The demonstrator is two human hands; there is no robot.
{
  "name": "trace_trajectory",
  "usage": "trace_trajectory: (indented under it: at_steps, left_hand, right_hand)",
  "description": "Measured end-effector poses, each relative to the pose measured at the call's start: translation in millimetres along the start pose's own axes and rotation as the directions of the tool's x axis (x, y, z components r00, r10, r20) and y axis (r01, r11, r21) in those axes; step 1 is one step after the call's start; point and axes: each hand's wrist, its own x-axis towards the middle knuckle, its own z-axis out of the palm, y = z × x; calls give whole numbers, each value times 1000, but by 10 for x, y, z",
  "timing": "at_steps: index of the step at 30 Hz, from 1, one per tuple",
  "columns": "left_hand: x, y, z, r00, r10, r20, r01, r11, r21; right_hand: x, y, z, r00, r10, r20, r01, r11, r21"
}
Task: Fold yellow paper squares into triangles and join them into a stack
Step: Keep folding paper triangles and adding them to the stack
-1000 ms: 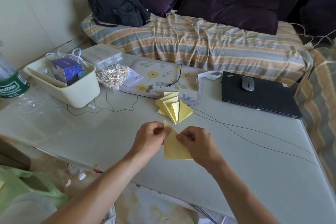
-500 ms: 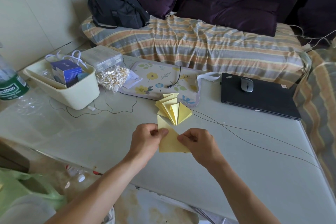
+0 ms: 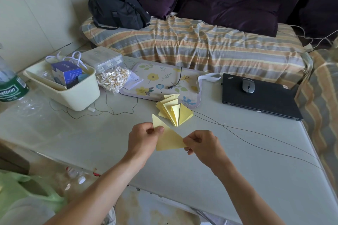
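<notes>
We see the left hand [image 3: 144, 138] pinching the upper left corner of a flat yellow paper triangle [image 3: 168, 138], with the thumb pressed on top of the paper. The right hand [image 3: 200, 143] pinches the right tip of the same triangle between thumb and curled fingers. The triangle sits just below the middle of the frame, held between both hands over the pale grey table [image 3: 237, 179]; we cannot tell if it touches the table. Just above it, near the middle of the frame, a fanned stack of folded yellow paper triangles [image 3: 173, 109] rests on the table, its top edge touching a flowered mat with a pale border [image 3: 157, 78]. A thin black cable with a small plug [image 3: 176, 82] lies on the mat. To the right sits a closed black laptop [image 3: 261, 99] with a grey computer mouse [image 3: 248, 85] on its lid. Thin dark wires [image 3: 256, 134] run across the table on the right. At the left of the frame a cream plastic tub [image 3: 76, 95] holds a blue box [image 3: 66, 75]. Beside the tub is a clear bag of cotton swabs [image 3: 113, 79]. At the far left edge we see a green-labelled plastic bottle [image 3: 10, 86]. At the top, a black bag [image 3: 118, 10] sits on a striped blanket [image 3: 210, 45] over a dark purple sofa [image 3: 228, 5].
</notes>
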Motion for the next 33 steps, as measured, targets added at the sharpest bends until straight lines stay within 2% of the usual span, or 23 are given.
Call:
trace_trajectory:
  at_steps: [3, 5, 8, 13, 16, 20, 23, 27, 31, 33]
  left_hand:
    - [6, -7, -1, 998, -49, 30, 49, 999, 18]
    - [-13, -7, 10, 996, -70, 54, 68, 997, 23]
    - [-24, -16, 11, 998, -60, 10, 60, 997, 44]
    - [-66, 46, -26, 999, 29, 31, -33, 987, 155]
    - [-96, 54, -18, 999, 30, 31, -35, 986, 164]
    - [-79, 49, -21, 1000, 7, 12, -8, 986, 166]
    - [-69, 32, -34, 1000, 23, 12, -25, 966, 256]
    - [-83, 2, -23, 989, 21, 145, -82, 898, 433]
    - [-125, 31, 30, 981, 94, 168, -176, 792, 584]
    - [-134, 43, 45, 973, 130, 193, -221, 780, 586]
  right_hand:
    - [17, 41, 15, 1000, -18, -5, 18, 998, -53]
    - [30, 83, 32, 996, -83, -28, 79, 989, -125]
    - [49, 132, 54, 987, -159, -30, 150, 966, -212]
    - [86, 185, 72, 981, -167, -103, 129, 944, -305]
    - [101, 192, 55, 974, -154, -166, 94, 941, -324]
    - [117, 204, 53, 980, -159, -121, 113, 941, -318]
    - [118, 227, 68, 978, -181, -102, 141, 939, -313]
    - [123, 240, 103, 969, -237, -69, 207, 932, -297]
    - [83, 196, 192, 952, -305, -4, 291, 912, -290]
    - [68, 186, 224, 945, -326, 18, 317, 900, -299]
